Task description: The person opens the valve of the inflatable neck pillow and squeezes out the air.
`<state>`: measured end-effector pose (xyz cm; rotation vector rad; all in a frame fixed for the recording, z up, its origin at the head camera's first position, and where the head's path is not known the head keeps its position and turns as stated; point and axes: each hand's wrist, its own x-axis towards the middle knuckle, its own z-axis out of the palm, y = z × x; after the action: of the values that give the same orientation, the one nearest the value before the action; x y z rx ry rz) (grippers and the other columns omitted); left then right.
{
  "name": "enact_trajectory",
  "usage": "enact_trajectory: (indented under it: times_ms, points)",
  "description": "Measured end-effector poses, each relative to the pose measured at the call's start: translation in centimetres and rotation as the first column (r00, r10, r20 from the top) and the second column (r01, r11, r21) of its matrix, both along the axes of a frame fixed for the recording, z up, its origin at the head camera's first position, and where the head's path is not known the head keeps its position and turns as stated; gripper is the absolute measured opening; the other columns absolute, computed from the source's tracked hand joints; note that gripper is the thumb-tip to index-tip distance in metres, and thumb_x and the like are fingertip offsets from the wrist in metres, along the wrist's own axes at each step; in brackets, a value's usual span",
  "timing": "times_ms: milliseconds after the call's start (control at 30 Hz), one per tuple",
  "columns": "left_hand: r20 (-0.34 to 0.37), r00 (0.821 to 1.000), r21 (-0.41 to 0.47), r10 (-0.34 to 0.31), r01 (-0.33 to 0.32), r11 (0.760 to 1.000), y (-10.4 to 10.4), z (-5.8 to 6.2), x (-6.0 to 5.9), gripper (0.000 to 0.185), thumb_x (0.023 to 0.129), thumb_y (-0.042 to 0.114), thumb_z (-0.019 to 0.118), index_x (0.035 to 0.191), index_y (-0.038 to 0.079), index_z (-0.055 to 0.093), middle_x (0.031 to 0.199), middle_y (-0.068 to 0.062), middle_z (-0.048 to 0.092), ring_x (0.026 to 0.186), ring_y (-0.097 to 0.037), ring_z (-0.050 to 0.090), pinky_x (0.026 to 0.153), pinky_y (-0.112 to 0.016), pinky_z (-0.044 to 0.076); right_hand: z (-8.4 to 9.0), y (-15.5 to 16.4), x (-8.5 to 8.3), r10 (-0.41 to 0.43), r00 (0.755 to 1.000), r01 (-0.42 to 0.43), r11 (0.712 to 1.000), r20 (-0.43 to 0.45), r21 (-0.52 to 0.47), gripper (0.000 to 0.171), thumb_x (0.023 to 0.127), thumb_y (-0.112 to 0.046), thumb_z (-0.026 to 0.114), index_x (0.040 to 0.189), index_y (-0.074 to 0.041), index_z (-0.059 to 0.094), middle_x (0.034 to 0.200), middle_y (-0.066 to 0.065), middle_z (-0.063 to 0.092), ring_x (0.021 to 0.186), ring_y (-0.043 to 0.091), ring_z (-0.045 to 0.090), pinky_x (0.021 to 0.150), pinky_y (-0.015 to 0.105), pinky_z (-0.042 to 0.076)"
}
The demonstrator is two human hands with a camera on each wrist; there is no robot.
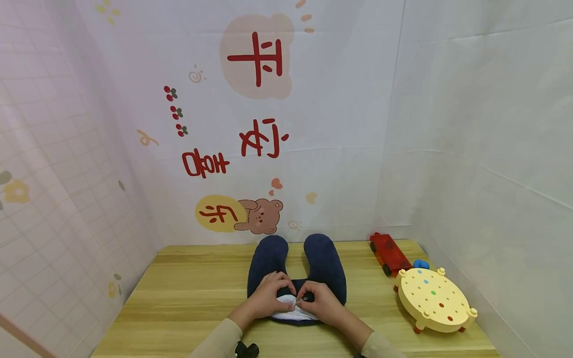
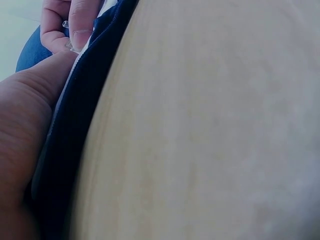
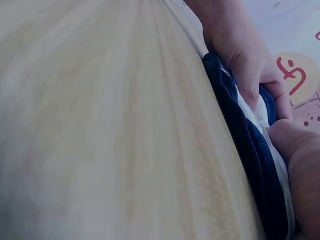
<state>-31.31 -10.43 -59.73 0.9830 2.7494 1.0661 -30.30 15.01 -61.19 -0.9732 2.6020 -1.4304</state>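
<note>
**Both hands at the zip of a neck pillow**

Head view: one dark blue neck pillow [image 1: 297, 271] lies on the desk [image 1: 188, 293], its two arms pointing away from the person. The left hand [image 1: 268, 297] grips the pillow's near edge, where white inner fabric [image 1: 286, 309] shows. The right hand [image 1: 319, 301] pinches something small there, apparently the zip pull. To the right of the pillow sit one red toy truck [image 1: 388, 253], one small blue piece [image 1: 421, 264] and one round yellow peg board [image 1: 433, 300].

Left wrist view: the blue cover's zip track [image 2: 107, 30] runs along the desk, and fingertips [image 2: 80, 27] of the other hand pinch a small clear pull beside it.

Right wrist view: the left hand's fingers [image 3: 250, 75] curl over the cover beside the open zip [image 3: 252, 145], white lining showing.

Risk, as I judge it: the white lining lies right against the zip teeth and could catch, jamming the slider.
</note>
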Motion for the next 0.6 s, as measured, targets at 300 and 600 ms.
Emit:
enact_trajectory:
  times_ms: [300,600]
  points:
    - [-0.006,1.0,0.004,-0.002,0.002,1.0,0.02,0.04,0.06,0.028,0.089,0.04,0.095,0.107,0.032,0.076,0.118,0.018,0.059,0.127,-0.016,0.053,0.121,-0.064,0.032,-0.3,0.1,-0.22,0.012,0.999,-0.012,1.0,-0.033,0.001,0.013,0.098,-0.02,0.087,0.096,-0.027,0.075,0.099,-0.015,0.072,0.099,0.007,0.068,0.09,0.027,0.055]
    - [0.005,1.0,0.007,-0.002,0.002,1.0,0.0,-0.2,-0.1,0.027,0.089,0.041,0.094,0.108,0.032,0.076,0.118,0.018,0.059,0.125,-0.014,0.053,0.12,-0.061,0.034,-0.47,0.1,-0.36,0.003,1.0,-0.003,1.0,0.005,0.016,0.015,0.098,-0.022,0.087,0.096,-0.03,0.075,0.099,-0.017,0.072,0.1,0.006,0.068,0.091,0.027,0.054]
